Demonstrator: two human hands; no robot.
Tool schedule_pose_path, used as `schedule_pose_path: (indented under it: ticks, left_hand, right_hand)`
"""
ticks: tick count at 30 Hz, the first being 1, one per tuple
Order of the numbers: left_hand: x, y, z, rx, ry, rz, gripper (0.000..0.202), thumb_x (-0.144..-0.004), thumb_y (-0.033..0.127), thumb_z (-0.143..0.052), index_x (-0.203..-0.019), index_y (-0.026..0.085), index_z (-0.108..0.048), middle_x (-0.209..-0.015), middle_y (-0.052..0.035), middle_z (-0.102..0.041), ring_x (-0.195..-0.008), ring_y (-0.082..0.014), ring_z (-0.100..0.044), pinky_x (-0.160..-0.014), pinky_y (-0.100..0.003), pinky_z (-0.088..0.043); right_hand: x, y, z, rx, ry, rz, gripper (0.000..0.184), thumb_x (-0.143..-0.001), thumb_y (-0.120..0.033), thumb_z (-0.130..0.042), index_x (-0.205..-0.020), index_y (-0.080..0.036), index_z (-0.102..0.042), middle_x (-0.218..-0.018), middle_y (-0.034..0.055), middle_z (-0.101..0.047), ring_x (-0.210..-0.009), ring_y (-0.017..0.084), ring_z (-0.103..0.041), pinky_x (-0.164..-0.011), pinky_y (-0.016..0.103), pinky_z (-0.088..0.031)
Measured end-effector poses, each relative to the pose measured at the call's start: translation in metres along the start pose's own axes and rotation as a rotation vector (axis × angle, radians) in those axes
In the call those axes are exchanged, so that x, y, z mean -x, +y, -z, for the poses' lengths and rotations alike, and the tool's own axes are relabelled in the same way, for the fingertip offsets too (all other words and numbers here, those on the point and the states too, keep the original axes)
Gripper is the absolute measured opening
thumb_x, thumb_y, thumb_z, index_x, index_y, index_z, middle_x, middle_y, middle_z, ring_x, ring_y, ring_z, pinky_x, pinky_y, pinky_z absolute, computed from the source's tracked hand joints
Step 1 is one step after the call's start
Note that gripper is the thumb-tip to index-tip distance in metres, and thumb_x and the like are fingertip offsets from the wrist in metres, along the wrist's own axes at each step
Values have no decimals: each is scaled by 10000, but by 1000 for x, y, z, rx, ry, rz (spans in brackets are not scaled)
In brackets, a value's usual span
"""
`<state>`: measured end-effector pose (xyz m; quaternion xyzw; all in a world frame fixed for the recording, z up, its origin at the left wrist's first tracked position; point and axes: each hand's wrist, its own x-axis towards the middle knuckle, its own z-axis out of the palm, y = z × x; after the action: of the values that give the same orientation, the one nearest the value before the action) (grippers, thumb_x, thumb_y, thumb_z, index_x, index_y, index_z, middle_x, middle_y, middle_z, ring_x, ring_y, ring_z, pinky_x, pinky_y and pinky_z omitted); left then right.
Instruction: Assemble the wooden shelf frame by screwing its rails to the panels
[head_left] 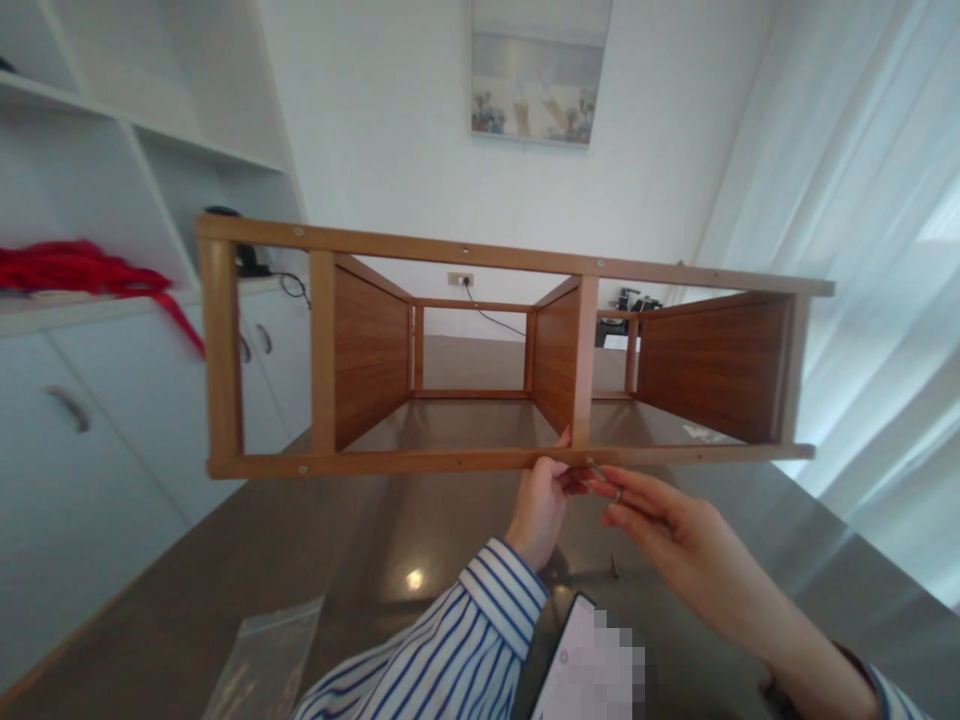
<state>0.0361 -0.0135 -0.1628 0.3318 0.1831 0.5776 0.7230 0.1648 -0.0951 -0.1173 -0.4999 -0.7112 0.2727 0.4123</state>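
Note:
A wooden shelf frame (pixel 390 464) lies on its side across the table, its panels standing upright between the rails. My left hand (pixel 541 505) is closed around the near lower rail, thumb in front, by the joint with a cross panel (pixel 555 350). Just to its right, my right hand (pixel 664 525) pinches a thin metal hex key (pixel 598 469). The key's tip meets the rail at a bolt hole; whether it sits inside the bolt is too small to tell. A loose screw (pixel 614 567) is on the table below my right hand.
On the grey table (pixel 360 540) are a clear zip bag (pixel 266 650) with small hardware at front left and a phone (pixel 574 660) at the front. White cabinets (pixel 112 400) with a red cloth (pixel 82 270) stand left. A curtain (pixel 847 250) hangs right.

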Motion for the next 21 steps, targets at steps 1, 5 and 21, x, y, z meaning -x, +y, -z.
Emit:
schedule_pose_path:
  ticks: [1,5,21]
  left_hand:
    - [0,0,0,-3,6,2,294,-659,232,-471,-886,121,-620,-784,-59,-664,-711,-157,-582,-688,-280,-410]
    - [-1,-1,2,-32,-4,8,282,-669,230,-447,-866,124,-618,-743,-61,-653,-683,-163,-573,-675,-297,-409]
    - [-3,-5,5,-1,-26,-7,272,-658,258,-482,-859,142,-625,-787,-43,-668,-702,-151,-564,-674,-273,-407]
  right_hand:
    - [0,-1,2,55,1,17,396,-878,-296,-519,-1267,-226,-539,-1157,68,-663,-1054,189,-627,-877,335,-528]
    - [-3,-7,8,276,25,128,318,-868,-296,-536,-1173,-258,-615,-1027,25,-709,-887,173,-673,-755,281,-555]
    - [-7,-8,-4,342,173,145,226,-871,-351,-550,-1028,-247,-675,-1008,9,-708,-902,164,-650,-784,266,-504]
